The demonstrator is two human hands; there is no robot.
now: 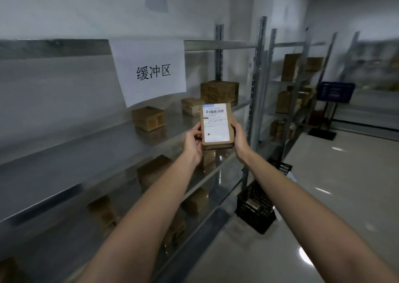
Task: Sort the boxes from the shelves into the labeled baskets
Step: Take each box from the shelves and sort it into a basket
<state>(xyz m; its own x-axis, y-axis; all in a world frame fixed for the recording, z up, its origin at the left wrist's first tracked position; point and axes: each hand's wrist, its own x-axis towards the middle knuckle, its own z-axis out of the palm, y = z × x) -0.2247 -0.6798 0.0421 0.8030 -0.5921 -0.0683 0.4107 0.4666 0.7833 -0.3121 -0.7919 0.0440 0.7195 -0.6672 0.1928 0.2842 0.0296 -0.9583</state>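
Shelves [90, 144] on left carry brown boxes, paper sign [151, 71] hanging above. Black basket [254, 209] on floor beside the rack. Left hand [193, 141] and right hand [238, 139] pinch small labeled box [217, 124] upright between them, in front of the shelf edge.

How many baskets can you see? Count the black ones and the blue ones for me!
Black baskets: 2
Blue basket: 1
Total: 3
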